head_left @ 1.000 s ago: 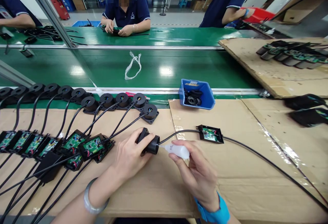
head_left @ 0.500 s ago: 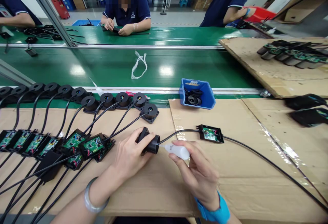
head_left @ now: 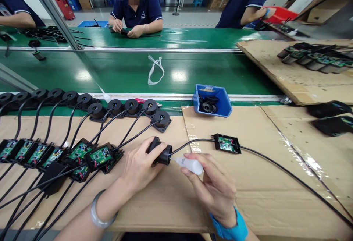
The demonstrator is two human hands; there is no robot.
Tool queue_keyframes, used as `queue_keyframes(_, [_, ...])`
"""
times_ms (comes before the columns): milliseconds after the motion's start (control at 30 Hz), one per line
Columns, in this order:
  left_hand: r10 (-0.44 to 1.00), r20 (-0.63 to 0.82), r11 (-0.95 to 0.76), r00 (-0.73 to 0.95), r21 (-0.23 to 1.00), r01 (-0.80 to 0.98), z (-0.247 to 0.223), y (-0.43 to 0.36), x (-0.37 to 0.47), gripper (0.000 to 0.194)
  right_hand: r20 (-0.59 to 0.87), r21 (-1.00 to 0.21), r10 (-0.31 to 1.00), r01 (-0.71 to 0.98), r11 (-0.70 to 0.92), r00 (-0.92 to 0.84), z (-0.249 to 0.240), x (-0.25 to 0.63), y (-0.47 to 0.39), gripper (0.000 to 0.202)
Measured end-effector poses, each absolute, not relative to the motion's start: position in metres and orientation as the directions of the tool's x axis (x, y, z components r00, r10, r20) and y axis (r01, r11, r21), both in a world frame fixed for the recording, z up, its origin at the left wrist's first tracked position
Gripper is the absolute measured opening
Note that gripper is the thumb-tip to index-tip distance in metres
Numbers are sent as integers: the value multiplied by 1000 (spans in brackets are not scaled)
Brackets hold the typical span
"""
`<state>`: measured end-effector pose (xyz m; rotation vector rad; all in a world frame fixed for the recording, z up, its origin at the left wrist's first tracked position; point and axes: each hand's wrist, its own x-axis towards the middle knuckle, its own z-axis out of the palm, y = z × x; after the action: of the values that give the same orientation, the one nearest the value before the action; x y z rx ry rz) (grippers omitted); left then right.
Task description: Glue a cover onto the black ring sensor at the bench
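My left hand grips a black round housing with a square flange, its open end facing right. My right hand pinches a small white squeeze bottle, its thin nozzle at the housing's open end. Out of the housing a black cable runs right to a black box with a green circuit board. Whether the nozzle tip touches the housing is too small to tell.
Several black housings stand in a row at left, cabled to board boxes. A blue bin holds black parts. A white plastic strip lies on the green belt. Across it a person handles a black part.
The white strip has shifted right along the belt. The bottle has tilted slightly in my right hand. My left hand and the housing look unmoved.
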<state>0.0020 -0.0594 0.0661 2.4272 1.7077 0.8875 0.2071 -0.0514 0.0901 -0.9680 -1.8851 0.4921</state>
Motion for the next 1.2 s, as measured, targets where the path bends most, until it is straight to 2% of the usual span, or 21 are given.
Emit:
queue_keyframes(100, [873,433,-394,227,348,851,67,-60,2,47,558,-681,793,412,605,-243,90,208,-51,34])
queue_keyframes(167, [870,439,-393,224,342,854,67,-60,2,47,528,-734,828,388,557,-188,88,208,-51,30])
queue_keyframes(233, [870,440,-390,223,337,857,66,-60,2,48,425,-849,902,313,426,-74,86,209,-49,22])
queue_keyframes(333, [875,436,-373,210,332,867,63,-59,1,49,199,-979,976,63,195,84,82,209,-46,17])
queue_keyframes(467, [866,457,-369,202,312,875,61,-56,-1,46,42,-964,991,-254,73,127,80,209,-38,27])
queue_keyframes(667, [855,473,-382,214,295,876,63,-53,-3,42,-47,-882,987,-471,31,152,88,213,-25,30])
queue_keyframes(900, [859,467,-366,209,275,889,62,-54,-4,40,-8,-854,982,-513,90,187,102,220,-18,31])
queue_keyframes(1200, [856,473,-366,209,271,890,57,-53,-6,41,204,-913,954,-308,267,220,115,230,-6,33])
